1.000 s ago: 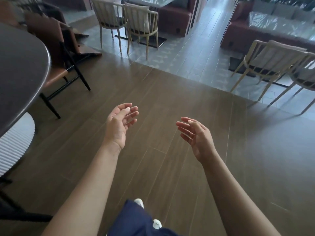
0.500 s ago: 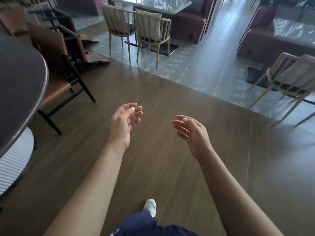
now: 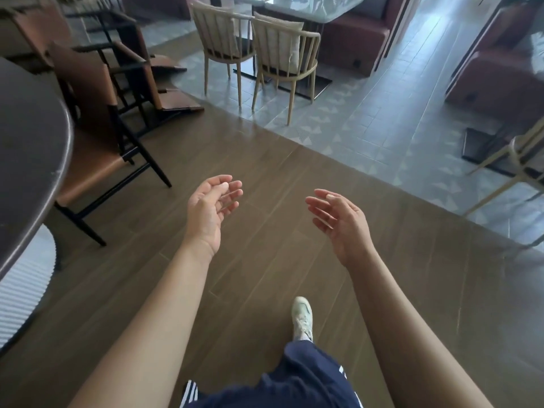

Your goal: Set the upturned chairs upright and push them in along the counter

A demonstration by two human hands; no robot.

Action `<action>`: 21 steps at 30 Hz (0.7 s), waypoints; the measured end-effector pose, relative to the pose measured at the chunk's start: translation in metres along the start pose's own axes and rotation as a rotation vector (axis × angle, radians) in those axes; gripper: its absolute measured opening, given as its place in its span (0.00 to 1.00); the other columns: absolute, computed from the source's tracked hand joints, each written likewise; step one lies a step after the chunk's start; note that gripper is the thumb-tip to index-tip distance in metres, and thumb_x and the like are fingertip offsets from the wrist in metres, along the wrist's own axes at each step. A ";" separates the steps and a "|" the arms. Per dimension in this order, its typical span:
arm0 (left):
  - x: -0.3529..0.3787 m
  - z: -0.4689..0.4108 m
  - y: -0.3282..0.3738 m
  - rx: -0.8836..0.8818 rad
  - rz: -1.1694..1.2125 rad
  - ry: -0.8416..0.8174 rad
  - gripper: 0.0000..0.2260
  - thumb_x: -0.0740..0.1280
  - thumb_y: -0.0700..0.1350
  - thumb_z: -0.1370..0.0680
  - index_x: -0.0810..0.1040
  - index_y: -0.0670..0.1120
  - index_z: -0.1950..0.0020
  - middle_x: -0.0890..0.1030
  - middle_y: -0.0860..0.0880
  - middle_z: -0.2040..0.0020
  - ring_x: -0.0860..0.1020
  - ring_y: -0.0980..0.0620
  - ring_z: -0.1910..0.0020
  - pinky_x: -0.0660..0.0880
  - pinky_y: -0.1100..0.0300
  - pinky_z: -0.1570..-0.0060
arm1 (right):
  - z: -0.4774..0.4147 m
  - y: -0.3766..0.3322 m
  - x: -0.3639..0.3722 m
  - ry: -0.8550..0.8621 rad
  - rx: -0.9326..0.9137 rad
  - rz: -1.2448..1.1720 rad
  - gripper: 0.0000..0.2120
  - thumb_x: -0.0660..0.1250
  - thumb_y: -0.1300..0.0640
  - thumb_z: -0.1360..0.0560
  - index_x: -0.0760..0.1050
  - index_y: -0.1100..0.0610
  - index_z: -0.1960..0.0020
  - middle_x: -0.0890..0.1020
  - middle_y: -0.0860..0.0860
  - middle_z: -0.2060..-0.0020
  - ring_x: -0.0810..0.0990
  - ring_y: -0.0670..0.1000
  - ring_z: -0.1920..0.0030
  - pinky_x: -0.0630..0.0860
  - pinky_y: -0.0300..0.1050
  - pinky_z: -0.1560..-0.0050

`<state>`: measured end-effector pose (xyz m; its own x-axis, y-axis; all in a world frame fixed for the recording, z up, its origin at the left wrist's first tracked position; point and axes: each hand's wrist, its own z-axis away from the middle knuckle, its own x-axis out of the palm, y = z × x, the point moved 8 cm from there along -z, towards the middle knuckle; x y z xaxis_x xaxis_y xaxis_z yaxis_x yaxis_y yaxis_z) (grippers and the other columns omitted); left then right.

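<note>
Palms face each other as the left hand (image 3: 210,209) and right hand (image 3: 340,220) hover over the brown wood-plank floor (image 3: 265,278), fingers loosely spread, gripping nothing. Two tipped brown leather chairs with black metal frames (image 3: 176,103) lie well beyond the left hand, behind an upright matching chair (image 3: 88,142) tucked against the dark round counter (image 3: 32,136)

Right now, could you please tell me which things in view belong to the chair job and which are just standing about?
For the job: tipped brown chairs; dark counter; left hand and right hand, both empty.
Just standing about: beige chairs; glass table; red sofas.
</note>
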<state>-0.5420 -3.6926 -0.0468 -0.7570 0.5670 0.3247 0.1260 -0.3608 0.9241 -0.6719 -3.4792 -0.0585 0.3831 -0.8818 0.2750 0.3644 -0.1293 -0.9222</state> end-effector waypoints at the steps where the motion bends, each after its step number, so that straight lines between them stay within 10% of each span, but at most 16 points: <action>1: 0.008 -0.014 0.000 0.006 0.001 0.012 0.09 0.59 0.37 0.20 0.78 0.45 0.50 0.83 0.43 0.50 0.81 0.47 0.51 0.74 0.55 0.49 | -0.019 -0.005 -0.001 -0.009 0.007 0.003 0.12 0.59 0.59 0.20 0.82 0.54 0.48 0.86 0.53 0.53 0.83 0.50 0.50 0.75 0.44 0.50; 21: 0.138 -0.257 0.018 0.073 0.094 0.254 0.09 0.60 0.37 0.21 0.78 0.46 0.49 0.84 0.44 0.49 0.82 0.48 0.50 0.75 0.54 0.46 | -0.334 -0.106 -0.001 -0.179 0.045 0.112 0.12 0.60 0.59 0.20 0.82 0.55 0.46 0.86 0.54 0.50 0.83 0.50 0.49 0.75 0.44 0.49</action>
<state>-0.8084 -3.8111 -0.0374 -0.8751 0.3263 0.3574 0.2424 -0.3437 0.9073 -0.9939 -3.6159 -0.0520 0.5662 -0.7945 0.2193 0.3475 -0.0112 -0.9376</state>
